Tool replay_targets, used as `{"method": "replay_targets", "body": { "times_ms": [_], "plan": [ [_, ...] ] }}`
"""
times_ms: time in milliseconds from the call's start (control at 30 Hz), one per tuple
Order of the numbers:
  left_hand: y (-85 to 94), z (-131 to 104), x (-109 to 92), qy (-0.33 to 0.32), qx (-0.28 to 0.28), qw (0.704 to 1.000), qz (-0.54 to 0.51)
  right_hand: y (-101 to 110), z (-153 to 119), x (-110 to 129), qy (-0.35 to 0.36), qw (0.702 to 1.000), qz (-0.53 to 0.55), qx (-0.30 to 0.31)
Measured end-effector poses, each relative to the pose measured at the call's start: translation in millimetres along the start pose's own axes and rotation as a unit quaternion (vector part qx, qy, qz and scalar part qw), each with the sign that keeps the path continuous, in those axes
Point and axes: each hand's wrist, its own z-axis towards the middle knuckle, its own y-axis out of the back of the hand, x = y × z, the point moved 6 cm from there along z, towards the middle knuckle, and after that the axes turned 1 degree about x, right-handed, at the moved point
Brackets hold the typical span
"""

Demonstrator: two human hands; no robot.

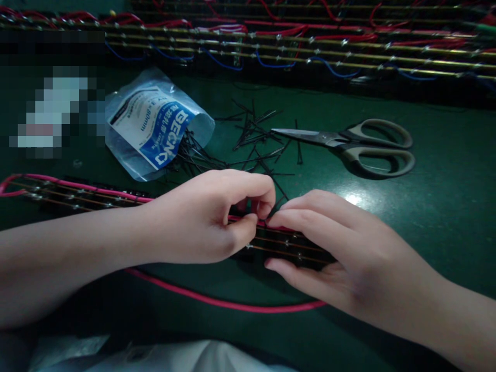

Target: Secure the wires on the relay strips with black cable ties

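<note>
My left hand [217, 217] is closed, thumb and forefinger pinched at a black cable tie [265, 223] that crosses the red cable [186, 293]. My right hand [333, 243] grips the long black strip [279, 253], fingertips on the red cable at its upper edge and thumb at the lower edge. Thin copper-coloured rods with shiny solder joints run along the strip. The red cable lies along its upper edge and also loops below it. Part of the tie is hidden between my fingers.
Behind my hands, a clear plastic bag [155, 124] spills several black cable ties [251, 129] onto the green table [437, 217]. Scissors [349, 144] lie at right, blades pointing left. More wired strips [271, 46] with red and blue wires line the back.
</note>
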Motion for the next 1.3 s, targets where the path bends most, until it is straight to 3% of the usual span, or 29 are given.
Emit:
{"method": "replay_targets", "body": {
  "times_ms": [1300],
  "plan": [
    [-4.3, 0.2, 1.3, -0.012, 0.013, 0.999, 0.034, -0.1, 2.4, 1.0, 0.003, 1.0, 0.006, 0.008]
  ]
}}
